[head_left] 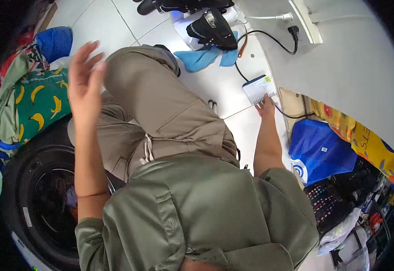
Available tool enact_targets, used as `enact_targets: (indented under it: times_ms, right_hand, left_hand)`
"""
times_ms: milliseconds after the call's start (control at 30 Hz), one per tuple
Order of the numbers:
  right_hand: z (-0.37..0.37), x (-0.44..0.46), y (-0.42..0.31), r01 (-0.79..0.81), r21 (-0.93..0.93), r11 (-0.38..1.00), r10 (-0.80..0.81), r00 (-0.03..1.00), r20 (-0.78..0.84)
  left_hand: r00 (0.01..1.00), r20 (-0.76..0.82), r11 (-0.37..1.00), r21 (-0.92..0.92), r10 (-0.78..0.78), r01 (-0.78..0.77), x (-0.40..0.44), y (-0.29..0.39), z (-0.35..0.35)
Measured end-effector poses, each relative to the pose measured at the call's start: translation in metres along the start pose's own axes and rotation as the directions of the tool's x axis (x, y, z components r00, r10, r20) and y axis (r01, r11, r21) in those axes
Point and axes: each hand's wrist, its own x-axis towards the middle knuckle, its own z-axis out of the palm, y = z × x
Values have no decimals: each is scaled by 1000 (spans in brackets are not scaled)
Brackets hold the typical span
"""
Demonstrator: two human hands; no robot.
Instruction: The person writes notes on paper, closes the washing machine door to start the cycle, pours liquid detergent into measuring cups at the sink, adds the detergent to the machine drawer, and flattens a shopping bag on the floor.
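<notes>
My right hand (265, 107) grips the near edge of a flat white box-shaped device (256, 89), held low beside the wall. It has a dark far edge, a yellow-green sticker and printed marks too small to read. A black cable (240, 72) meets its far side, and another dark cable (296, 117) runs off near my hand. My left hand (86, 77) is raised in the air beside my knee, fingers apart and slightly blurred, holding nothing. Behind it lies a green banana-print cloth (41, 100).
Plugs sit in a white power strip (306, 20) on the wall. A blue cloth (197, 62) and a black bag-like item (212, 31) lie ahead. A blue bag (319, 149) stands at right; a round black machine opening (48, 198) is at left.
</notes>
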Motion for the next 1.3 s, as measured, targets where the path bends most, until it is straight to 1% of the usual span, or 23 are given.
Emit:
enact_targets:
  times_ms: [67,200,267,333,400,433,467,500,533,567,600,633,667,733,800,933,1000,1033,1133,1200,1233,1267,1300]
  right_hand:
    - [-7,23,6,-55,-321,946,-30,967,-253]
    - [-24,69,23,55,-713,699,-221,965,-143]
    - [-7,50,15,-25,-897,441,-464,849,-252]
    - [-11,78,18,-19,-866,500,-390,888,-245]
    - [-23,121,26,-259,-807,531,-200,887,-417]
    - [-21,121,19,-236,-826,512,-203,901,-384]
    - [-25,111,12,-11,-949,-315,-179,983,48]
    - [-10,91,5,15,-840,-543,-199,969,146]
    - [5,69,2,-55,-898,-436,-327,940,101]
    - [26,36,2,-33,-999,-16,-487,873,-21]
    - [50,-1,-4,109,-963,247,-569,821,-53]
    - [83,-43,-9,269,-898,348,-570,821,25]
    - [80,16,5,601,-735,313,-575,736,358]
    - [164,-103,-13,698,-487,525,-345,697,628]
    - [236,-209,-23,714,-465,524,-241,648,722]
    - [331,-294,-20,855,-78,513,-183,197,963]
    - [360,-332,-12,954,24,300,-189,35,981]
    - [369,-344,-5,950,38,311,-179,19,984]
    - [369,-302,2,980,-94,176,-278,141,950]
    - [335,-207,9,905,-371,205,-226,413,882]
    - [307,-175,9,900,-387,200,-182,423,888]
    - [270,-127,17,848,-482,220,-121,514,849]
    - [243,-132,13,575,-744,341,-3,792,610]
  left_hand:
    - [996,-88,991,135,-5,17,0,-16,-36]
    - [950,-300,951,260,-84,166,-23,-28,-95]
    - [911,-394,938,254,-121,235,-37,-31,-106]
    - [851,-489,891,278,-191,359,-52,-35,-120]
    - [840,-503,913,213,-202,347,-67,-47,-137]
    - [839,-512,920,214,-182,330,-72,-50,-141]
    - [831,-532,923,218,-160,318,-79,-54,-147]
    - [838,-531,909,279,-123,310,-84,-58,-154]
    - [838,-539,886,345,-85,311,-89,-58,-158]
    - [818,-573,902,322,-55,286,-93,-50,-151]
    - [809,-587,821,443,-37,359,-97,-43,-148]
    - [791,-611,766,515,14,384,-103,-38,-145]
    - [761,-648,806,464,25,369,-112,-49,-147]
    - [658,-752,818,363,-24,445,-139,-77,-152]
    - [590,-806,771,404,46,492,-157,-80,-155]
    - [410,-911,793,285,49,538,-189,-93,-164]
    - [364,-930,811,177,-48,558,-198,-90,-162]
    - [350,-935,819,157,-57,552,-201,-93,-163]
    - [324,-946,754,197,-21,627,-205,-83,-170]
    - [351,-937,740,235,-1,630,-201,-78,-178]
    - [403,-914,643,342,56,686,-204,-83,-181]
    - [390,-916,701,339,94,628,-214,-102,-190]
    - [410,-909,636,362,78,681,-212,-98,-192]
